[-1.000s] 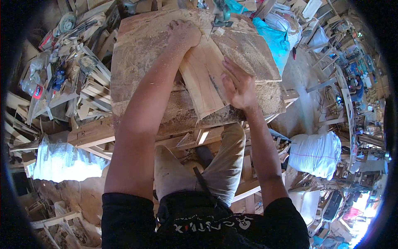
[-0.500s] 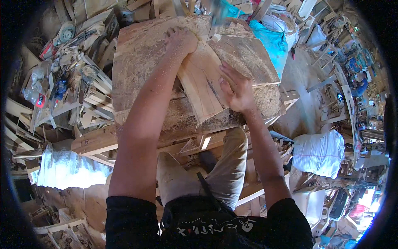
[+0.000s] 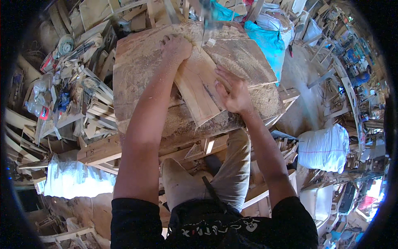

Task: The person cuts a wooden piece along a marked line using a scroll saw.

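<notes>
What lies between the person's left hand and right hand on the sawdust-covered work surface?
In the head view, a flat wooden board lies between the left hand and right hand.

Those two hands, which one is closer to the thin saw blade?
The left hand: it lies farther up the worktable, beside the blade, while the right hand rests lower, at the right edge of the wooden board.

Left of my left hand (image 3: 177, 48), the sawdust-coated brown wooden bench (image 3: 134, 79) offers open room; more lies right of my right hand (image 3: 234, 93). The flat, tapered pale wooden board (image 3: 198, 93) between them is low enough to reach across. At its far end a thin upright metal blade (image 3: 202, 40) blocks passage, with a small pale wood offcut (image 3: 210, 42) just beside it. A turquoise plastic sack (image 3: 265, 46) crowds the far right edge.
</notes>
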Demonstrator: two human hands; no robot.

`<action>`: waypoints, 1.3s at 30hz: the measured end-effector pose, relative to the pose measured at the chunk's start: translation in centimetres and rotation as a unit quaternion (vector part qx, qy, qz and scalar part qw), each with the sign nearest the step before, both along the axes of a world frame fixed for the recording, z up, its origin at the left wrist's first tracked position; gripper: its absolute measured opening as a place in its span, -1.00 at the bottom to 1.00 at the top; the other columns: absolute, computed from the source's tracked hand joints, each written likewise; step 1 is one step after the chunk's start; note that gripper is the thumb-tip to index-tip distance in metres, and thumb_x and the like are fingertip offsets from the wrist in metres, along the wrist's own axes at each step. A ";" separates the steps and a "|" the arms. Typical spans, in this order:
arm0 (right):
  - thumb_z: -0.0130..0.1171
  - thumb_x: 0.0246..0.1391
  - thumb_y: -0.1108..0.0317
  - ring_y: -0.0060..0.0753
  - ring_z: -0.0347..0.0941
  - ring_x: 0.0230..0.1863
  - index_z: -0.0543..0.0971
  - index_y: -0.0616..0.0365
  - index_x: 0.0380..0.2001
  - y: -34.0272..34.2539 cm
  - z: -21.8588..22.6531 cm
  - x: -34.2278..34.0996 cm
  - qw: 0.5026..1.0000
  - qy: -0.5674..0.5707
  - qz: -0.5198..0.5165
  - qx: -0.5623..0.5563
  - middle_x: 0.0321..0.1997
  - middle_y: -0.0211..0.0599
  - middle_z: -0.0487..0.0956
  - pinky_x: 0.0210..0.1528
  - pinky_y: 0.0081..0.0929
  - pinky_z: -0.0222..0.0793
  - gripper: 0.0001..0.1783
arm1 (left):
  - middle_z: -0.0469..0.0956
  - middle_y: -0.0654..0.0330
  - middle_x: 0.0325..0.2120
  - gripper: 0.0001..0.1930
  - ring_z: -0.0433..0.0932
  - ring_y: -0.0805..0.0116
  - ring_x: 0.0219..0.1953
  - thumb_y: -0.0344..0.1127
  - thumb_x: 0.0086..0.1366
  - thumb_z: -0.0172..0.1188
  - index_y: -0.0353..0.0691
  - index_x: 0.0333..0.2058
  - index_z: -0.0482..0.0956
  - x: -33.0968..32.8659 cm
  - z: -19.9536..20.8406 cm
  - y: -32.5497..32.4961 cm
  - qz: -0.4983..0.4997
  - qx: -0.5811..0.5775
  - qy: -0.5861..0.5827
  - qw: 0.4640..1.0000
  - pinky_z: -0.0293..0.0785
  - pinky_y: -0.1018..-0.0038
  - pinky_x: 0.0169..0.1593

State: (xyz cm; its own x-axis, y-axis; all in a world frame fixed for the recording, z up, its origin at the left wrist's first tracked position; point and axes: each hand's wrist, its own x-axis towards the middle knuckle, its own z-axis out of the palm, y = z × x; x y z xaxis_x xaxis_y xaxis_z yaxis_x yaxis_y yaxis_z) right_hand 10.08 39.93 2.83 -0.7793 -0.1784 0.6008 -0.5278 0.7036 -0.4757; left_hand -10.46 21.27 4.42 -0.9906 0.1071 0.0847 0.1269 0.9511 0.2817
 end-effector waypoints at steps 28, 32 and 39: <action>0.25 0.14 0.35 0.20 0.52 0.26 0.63 0.30 0.08 0.4 0.0 -0.9 1.000 -0.014 0.004 0.004 0.18 0.16 0.60 0.32 -0.11 0.42 -0.55 | 0.21 -0.20 0.43 -0.40 0.04 -0.28 0.51 -0.20 0.33 -0.02 -0.32 0.30 0.46 -1.8 -1.4 0.9 -0.019 0.010 -0.001 1.000 -0.14 -0.21 0.51; 0.23 0.15 0.35 0.20 0.53 0.24 0.63 0.28 0.07 -2.0 0.9 -1.3 1.000 -0.018 0.006 -0.015 0.18 0.15 0.61 0.32 -0.12 0.43 -0.57 | 0.23 -0.28 0.40 -0.38 0.15 -0.36 0.45 -0.15 0.35 -0.01 -0.40 0.29 0.42 -4.6 -1.5 -3.2 -0.037 -0.028 0.001 0.999 -0.02 -0.28 0.47; 0.25 0.15 0.30 0.19 0.55 0.21 0.63 0.28 0.08 1.0 -0.3 -1.1 1.000 -0.015 -0.021 0.005 0.17 0.17 0.61 0.30 -0.12 0.46 -0.55 | 0.23 -0.20 0.42 -0.40 0.06 -0.31 0.50 -0.21 0.35 -0.05 -0.34 0.32 0.44 -2.0 -1.5 1.6 -0.016 0.003 0.023 1.000 -0.14 -0.21 0.51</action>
